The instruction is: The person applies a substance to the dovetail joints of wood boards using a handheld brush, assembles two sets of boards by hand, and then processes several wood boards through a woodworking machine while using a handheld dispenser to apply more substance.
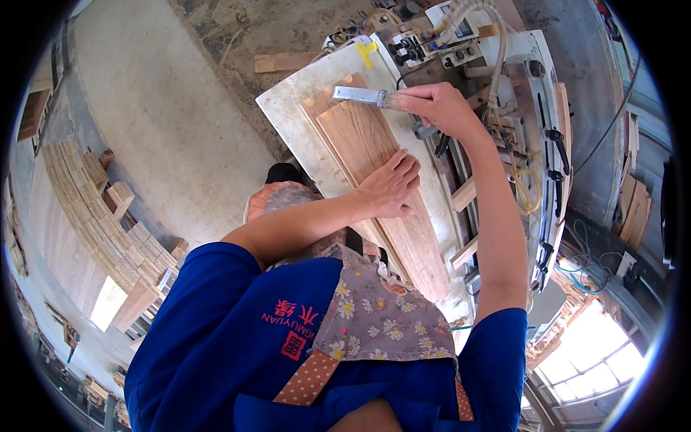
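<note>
Two long wooden boards lie together on the pale machine table. The upper board (360,137) partly covers the lower board (311,108), and pale rounded spots show at their far ends. My left hand (392,186) rests across the upper board, its bent fingers around the right edge. Above the far part of the boards, my right hand (439,108) pinches a flat brush-like tool (358,96). A grey, metal-looking bar forms its far end and a brownish fibrous part sits by my fingers; its exact kind is unclear.
The machine table (288,90) ends at a bare corner on the left. Clamps, hoses and a control box (453,21) stand behind and right of it. A loose wood strip (284,62) lies on the floor beyond. Stacked wood strips (86,209) stand at the left.
</note>
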### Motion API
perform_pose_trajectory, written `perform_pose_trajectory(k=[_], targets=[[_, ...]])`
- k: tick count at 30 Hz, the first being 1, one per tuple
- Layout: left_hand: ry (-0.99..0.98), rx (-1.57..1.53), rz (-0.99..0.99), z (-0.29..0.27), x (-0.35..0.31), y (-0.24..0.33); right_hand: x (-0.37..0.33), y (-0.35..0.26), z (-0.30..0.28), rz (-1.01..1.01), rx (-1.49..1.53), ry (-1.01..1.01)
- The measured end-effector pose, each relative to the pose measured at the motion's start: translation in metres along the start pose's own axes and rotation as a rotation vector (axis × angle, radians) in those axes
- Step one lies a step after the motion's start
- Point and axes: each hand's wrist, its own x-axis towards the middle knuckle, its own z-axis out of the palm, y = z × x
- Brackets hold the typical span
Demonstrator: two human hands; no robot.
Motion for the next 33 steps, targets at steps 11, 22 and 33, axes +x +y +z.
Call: perform_pose_trajectory(k=[11, 22, 33], targets=[[0.034, -0.025, -0.001, 0.003, 0.000, 0.000, -0.004, 0.020, 0.005, -0.011, 0.107, 0.014], [0.006, 0.006, 0.009, 0.005, 0.001, 0.006, -0.015, 0.010, 0.023, -0.276, -0.222, 0.278], [-0.022, -0.014, -0.002, 0.003, 0.001, 0.009, -0.017, 0.005, 0.001, 0.013, -0.046, 0.011]])
